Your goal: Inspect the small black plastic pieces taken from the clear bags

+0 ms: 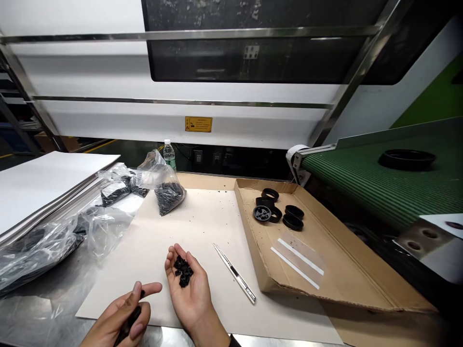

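Note:
My right hand [190, 289] lies palm up above the beige sheet, fingers cupped around a small heap of black plastic pieces [183, 271]. To its left, my left hand [121, 318] curls its fingers round a dark part [133, 317], mostly hidden in the grip. A tiny black bit shows between its thumb and stretched forefinger. A slim silver utility knife [235, 273] rests on the beige sheet [206, 221] to the right of my right hand. Beyond the hands stands a clear plastic bag [170, 195] filled with small black pieces.
At right, a shallow cardboard tray [249, 236] holds several black rings [293, 221] and a clear bag with white strips [298, 260]. A green conveyor [361, 178] carries one black ring. More plastic bags [39, 250], white sheets [47, 183] and a water bottle [169, 155] stand at left.

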Action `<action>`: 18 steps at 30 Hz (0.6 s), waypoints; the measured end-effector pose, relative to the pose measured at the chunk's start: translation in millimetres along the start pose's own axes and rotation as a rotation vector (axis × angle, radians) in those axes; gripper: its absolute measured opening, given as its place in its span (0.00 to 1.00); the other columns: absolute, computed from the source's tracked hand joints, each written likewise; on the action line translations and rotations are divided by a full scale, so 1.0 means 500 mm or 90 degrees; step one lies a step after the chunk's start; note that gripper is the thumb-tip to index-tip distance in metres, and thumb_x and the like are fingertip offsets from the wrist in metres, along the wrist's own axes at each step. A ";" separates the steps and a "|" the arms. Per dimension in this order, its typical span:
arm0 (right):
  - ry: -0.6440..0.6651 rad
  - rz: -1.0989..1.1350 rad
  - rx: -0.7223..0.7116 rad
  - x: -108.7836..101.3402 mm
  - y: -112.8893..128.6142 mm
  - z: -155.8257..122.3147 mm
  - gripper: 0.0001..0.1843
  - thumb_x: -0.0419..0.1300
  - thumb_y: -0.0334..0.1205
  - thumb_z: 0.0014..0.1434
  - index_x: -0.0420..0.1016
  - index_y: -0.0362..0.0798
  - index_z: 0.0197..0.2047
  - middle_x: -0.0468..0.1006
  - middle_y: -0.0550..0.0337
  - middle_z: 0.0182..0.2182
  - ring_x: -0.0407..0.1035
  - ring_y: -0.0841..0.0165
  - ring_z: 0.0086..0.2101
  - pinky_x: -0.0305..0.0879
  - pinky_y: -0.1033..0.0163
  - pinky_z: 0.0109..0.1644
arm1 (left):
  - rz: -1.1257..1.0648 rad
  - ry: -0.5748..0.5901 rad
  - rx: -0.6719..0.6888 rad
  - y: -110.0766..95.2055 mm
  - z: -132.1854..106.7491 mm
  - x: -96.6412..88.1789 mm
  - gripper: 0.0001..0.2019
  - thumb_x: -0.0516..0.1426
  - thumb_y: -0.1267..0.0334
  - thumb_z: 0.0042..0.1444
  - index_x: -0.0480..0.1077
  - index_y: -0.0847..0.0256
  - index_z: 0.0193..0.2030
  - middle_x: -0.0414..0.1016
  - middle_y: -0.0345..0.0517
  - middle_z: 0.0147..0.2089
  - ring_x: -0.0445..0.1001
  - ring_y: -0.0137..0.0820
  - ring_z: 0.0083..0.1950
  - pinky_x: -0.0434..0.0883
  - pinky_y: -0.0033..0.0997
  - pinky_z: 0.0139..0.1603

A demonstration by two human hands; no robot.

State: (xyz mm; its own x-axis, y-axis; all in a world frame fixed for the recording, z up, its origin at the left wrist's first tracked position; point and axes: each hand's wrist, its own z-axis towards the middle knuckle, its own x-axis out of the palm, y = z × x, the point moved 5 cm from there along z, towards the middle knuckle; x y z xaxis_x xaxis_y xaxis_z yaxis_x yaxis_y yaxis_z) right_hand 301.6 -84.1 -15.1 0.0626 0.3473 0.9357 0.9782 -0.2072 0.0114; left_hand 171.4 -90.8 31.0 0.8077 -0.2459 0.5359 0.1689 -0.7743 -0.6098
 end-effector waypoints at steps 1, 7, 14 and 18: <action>0.003 -0.001 -0.001 -0.001 -0.001 0.000 0.13 0.60 0.32 0.57 0.76 0.33 0.44 0.77 0.45 0.42 0.71 0.62 0.43 0.67 0.61 0.51 | 0.017 0.008 0.013 0.001 0.005 0.004 0.19 0.60 0.46 0.51 0.73 0.62 0.36 0.61 0.34 0.17 0.44 0.12 0.11 0.45 0.15 0.11; 0.003 0.009 -0.002 -0.003 -0.004 0.001 0.12 0.60 0.33 0.57 0.77 0.34 0.43 0.78 0.45 0.40 0.72 0.63 0.41 0.68 0.62 0.48 | 0.156 0.031 0.101 -0.001 0.077 0.027 0.21 0.58 0.42 0.50 0.69 0.60 0.37 0.50 0.26 0.13 0.38 0.14 0.11 0.39 0.18 0.11; -0.056 0.057 0.011 -0.010 -0.011 0.002 0.12 0.58 0.34 0.58 0.76 0.35 0.42 0.79 0.48 0.38 0.73 0.64 0.41 0.69 0.64 0.48 | 0.725 -0.109 0.342 -0.045 0.107 0.109 0.20 0.45 0.43 0.60 0.68 0.52 0.43 0.74 0.45 0.36 0.71 0.40 0.38 0.65 0.40 0.44; -0.047 0.063 0.086 -0.011 -0.026 -0.002 0.13 0.58 0.42 0.58 0.76 0.40 0.32 0.80 0.52 0.31 0.74 0.62 0.37 0.72 0.60 0.42 | 0.894 -0.183 0.279 -0.038 0.108 0.116 0.22 0.36 0.41 0.61 0.63 0.47 0.44 0.75 0.48 0.36 0.72 0.50 0.40 0.60 0.47 0.39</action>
State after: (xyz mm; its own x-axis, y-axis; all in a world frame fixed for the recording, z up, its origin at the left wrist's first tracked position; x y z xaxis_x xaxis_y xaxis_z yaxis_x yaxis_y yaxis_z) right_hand 288.3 -84.4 -19.8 0.1689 0.3982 0.9016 0.9840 -0.1201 -0.1313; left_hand 245.7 -59.0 42.3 0.5226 -0.4607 -0.7174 -0.7085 0.2333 -0.6660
